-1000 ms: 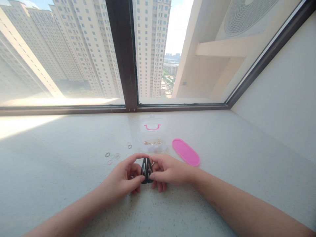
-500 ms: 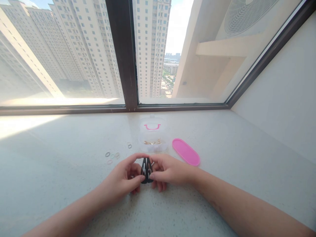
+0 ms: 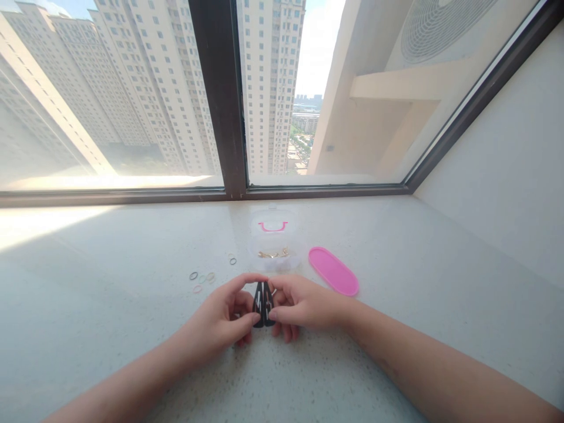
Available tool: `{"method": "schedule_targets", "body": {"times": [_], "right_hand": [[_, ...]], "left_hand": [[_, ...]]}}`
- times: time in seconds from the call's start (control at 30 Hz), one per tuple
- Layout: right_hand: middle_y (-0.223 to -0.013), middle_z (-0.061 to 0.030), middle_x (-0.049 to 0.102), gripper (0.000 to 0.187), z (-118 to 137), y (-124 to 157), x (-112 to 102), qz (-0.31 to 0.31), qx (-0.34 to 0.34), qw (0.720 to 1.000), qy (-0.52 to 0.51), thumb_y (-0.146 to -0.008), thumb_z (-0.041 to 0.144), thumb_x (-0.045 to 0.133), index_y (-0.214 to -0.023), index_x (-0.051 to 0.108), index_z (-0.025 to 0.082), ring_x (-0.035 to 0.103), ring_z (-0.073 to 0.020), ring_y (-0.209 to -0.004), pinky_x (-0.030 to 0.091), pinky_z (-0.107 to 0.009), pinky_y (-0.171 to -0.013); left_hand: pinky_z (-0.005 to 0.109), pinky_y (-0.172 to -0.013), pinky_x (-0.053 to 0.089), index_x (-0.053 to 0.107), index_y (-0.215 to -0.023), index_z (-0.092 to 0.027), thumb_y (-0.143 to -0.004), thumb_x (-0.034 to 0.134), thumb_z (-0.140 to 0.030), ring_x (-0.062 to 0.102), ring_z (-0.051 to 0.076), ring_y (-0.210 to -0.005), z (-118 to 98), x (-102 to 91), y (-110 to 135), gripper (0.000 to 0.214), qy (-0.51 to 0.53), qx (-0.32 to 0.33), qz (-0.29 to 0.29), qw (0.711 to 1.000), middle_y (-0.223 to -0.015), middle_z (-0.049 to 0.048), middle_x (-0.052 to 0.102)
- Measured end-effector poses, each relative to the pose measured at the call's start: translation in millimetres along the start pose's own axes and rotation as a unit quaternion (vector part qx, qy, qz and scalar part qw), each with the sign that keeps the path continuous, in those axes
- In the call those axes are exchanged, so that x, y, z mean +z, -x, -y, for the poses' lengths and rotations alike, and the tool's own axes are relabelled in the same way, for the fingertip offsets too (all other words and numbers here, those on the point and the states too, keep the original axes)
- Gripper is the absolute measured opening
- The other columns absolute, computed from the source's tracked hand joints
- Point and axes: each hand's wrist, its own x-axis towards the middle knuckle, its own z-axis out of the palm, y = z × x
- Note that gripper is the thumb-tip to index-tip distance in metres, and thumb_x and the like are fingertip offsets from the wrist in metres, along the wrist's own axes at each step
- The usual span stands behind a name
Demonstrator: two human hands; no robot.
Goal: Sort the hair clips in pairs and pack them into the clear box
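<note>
Both of my hands meet just above a pale speckled sill (image 3: pixel 110 329). My left hand (image 3: pixel 222 320) pinches a black snap hair clip (image 3: pixel 258 304) between thumb and forefinger. My right hand (image 3: pixel 304 305) pinches a second black snap clip (image 3: pixel 267 304) right beside it. The two clips stand upright and touch side by side. Just behind them stands a clear plastic box (image 3: pixel 274 244) with a pink latch, holding gold-coloured pins. Its pink oval lid (image 3: pixel 333 271) lies to the right of the box.
Several small elastic hair rings (image 3: pixel 201 279) lie scattered on the sill left of the box. A dark window frame (image 3: pixel 220 100) and glass rise behind the sill. A white wall (image 3: pixel 506 170) closes the right side.
</note>
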Motion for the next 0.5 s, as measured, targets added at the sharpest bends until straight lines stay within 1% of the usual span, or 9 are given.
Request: {"method": "schedule_targets", "body": {"times": [0.13,0.5], "right_hand": [[-0.07,0.0005,0.063,0.026,-0.2,0.5,-0.1,0.0,-0.002,1.0,0.005,-0.086,0.011,0.051,-0.111,0.051,0.017,0.061,-0.0094,-0.053,0.05,-0.019,-0.05],[-0.07,0.0006,0.063,0.024,2.1,0.5,0.9,-0.008,-0.003,1.0,0.007,-0.084,0.009,0.05,-0.107,0.051,0.017,0.06,-0.0087,-0.052,0.05,-0.018,-0.048]], "left_hand": [[0.023,-0.048,0.045,0.041,-0.13,-0.023,-0.081,0.056,-0.018,0.057,0.012,-0.052,0.3,0.0,-0.3,0.052,0.004,-0.001,-0.001,1.0,-0.067,-0.0064,0.054],[0.023,-0.049,0.046,0.042,-0.129,-0.023,-0.082,0.058,-0.02,0.058,0.013,-0.053,2.7,0.1,-0.5,0.05,0.01,0.003,0.0,1.0,-0.066,-0.0061,0.054]]}}
